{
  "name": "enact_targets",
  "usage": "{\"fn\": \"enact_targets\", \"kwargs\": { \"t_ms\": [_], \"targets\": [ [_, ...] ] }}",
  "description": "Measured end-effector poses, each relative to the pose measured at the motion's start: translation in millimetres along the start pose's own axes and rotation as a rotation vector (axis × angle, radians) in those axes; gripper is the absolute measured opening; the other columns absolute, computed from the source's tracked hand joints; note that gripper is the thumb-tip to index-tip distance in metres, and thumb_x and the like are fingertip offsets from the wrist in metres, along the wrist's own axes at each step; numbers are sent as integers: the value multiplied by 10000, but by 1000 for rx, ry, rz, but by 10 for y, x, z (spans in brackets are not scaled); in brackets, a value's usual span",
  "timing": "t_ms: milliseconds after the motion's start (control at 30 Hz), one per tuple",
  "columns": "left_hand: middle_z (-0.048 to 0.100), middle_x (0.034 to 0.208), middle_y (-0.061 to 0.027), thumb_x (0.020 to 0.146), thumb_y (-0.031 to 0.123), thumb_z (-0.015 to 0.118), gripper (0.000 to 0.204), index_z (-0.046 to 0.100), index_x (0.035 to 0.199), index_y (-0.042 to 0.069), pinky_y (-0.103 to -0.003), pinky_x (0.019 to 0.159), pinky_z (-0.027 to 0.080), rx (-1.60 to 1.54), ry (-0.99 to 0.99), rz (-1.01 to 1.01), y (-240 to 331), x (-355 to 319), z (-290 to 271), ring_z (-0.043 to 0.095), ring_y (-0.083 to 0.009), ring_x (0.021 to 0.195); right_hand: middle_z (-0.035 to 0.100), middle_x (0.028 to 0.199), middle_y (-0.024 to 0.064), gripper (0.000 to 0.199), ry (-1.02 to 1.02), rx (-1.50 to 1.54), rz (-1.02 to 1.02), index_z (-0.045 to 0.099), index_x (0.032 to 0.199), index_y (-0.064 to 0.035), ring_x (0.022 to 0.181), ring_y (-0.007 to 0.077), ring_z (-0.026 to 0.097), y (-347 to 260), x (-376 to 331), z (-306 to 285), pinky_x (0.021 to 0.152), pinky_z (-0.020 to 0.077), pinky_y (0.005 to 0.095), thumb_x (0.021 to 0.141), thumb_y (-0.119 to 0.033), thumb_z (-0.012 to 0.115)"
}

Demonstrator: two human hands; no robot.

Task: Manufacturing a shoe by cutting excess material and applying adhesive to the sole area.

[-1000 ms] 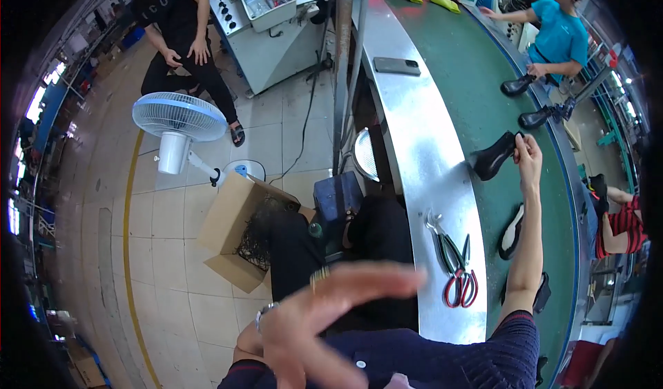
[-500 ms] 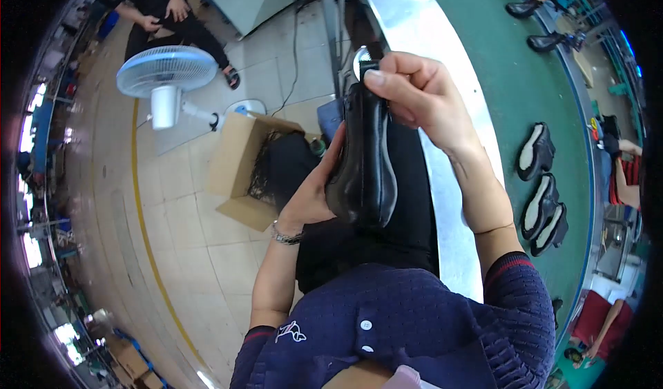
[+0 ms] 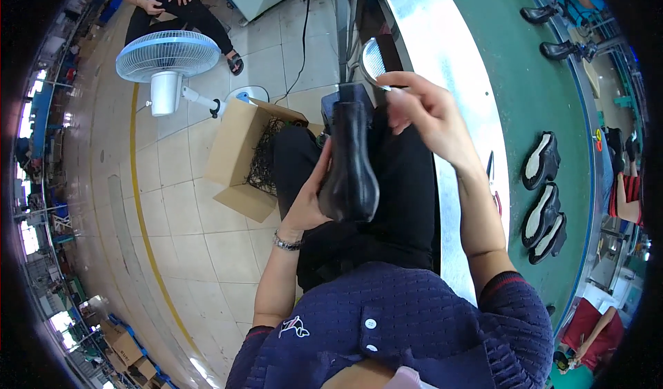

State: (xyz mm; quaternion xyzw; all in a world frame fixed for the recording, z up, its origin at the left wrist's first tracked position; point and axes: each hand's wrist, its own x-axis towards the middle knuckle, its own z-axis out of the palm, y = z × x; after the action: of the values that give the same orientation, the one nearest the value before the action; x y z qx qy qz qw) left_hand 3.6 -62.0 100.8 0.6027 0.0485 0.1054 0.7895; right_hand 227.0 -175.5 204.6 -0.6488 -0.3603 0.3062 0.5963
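A black leather ankle boot [image 3: 351, 175] hangs in front of my lap, its rounded toe end toward me and its narrow top with a dark block pointing away. My left hand [image 3: 309, 202] is closed around the boot's left side, thumb along the leather. To the boot's right, my right hand [image 3: 434, 118] is apart from it, with fingers half curled, somewhat blurred and nothing visible in them. Just beyond the right fingertips is a round metal piece with a mesh-like face [image 3: 373, 59], at the edge of the metal table [image 3: 452, 51].
An open cardboard box [image 3: 231, 151] with dark stringy material stands left of my knees, a fan [image 3: 166, 61] beyond it. Several black shoes with white undersides [image 3: 542, 202] lie on the green conveyor [image 3: 476, 16] at right. Scissors [image 3: 492, 171] lie near my right forearm. Other people sit around.
My right hand has let go of the boot's top and moved slightly right. The boot has turned and shifted a little left and toward me in my left hand.
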Motion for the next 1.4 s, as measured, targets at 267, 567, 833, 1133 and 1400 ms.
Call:
{"fn": "enact_targets", "kwargs": {
  "t_ms": [267, 567, 833, 1133, 1400],
  "targets": [
    [620, 1187, -89, 872, 318, 725, 543, 548, 1266, -9, -350, 942, 477, -425, 569, -432, 27, -730, -358, 596, -196, 1085, 560, 1231, 232, 485, 398, -1312, 256, 550, 1342, -75, 1139, 369, 541, 1540, -1126, -966, 959, 438, 455, 900, -240, 660],
    [565, 1299, -72, 960, 370, 602, 573, 449, 1389, 22, -302, 980, 440, -460, 527, -591, 249, -116, -138, 552, -147, 1149, 621, 1054, 174, 462, 416, -725, 437, 496, 1371, 3, 964, 282, 597, 1473, -1032, -1033, 880, 471, 396, 971, -224, 544],
    [431, 1442, -177, 968, 351, 577, 684, 297, 1473, -16, -347, 1113, 301, 79, 507, -352, 138, 35, -97, 416, -257, 1327, 665, 1070, 157, 662, -28, 248, 622, 320, 1489, -24, 937, 201, 631, 152, -485, -175, 874, 468, 284, 884, -40, 589],
    [621, 1143, -179, 882, 137, 644, 364, 589, 1198, -35, -356, 880, 497, 614, 665, -12, 318, 467, -277, 634, -316, 1011, 621, 1200, 171, 647, -335, 302, 791, 196, 1543, -126, 1080, 223, 624, -152, -75, 519, 918, 479, 320, 973, -35, 488],
    [697, 1051, -188, 889, 41, 603, 262, 646, 1140, -23, -363, 813, 549, 800, 690, 160, 228, 501, -374, 694, -314, 938, 586, 829, 70, 610, -461, -277, 600, 163, 1529, -62, 704, 156, 600, -203, 25, 611, 692, 521, 322, 1013, -112, 484]
  ]
}}
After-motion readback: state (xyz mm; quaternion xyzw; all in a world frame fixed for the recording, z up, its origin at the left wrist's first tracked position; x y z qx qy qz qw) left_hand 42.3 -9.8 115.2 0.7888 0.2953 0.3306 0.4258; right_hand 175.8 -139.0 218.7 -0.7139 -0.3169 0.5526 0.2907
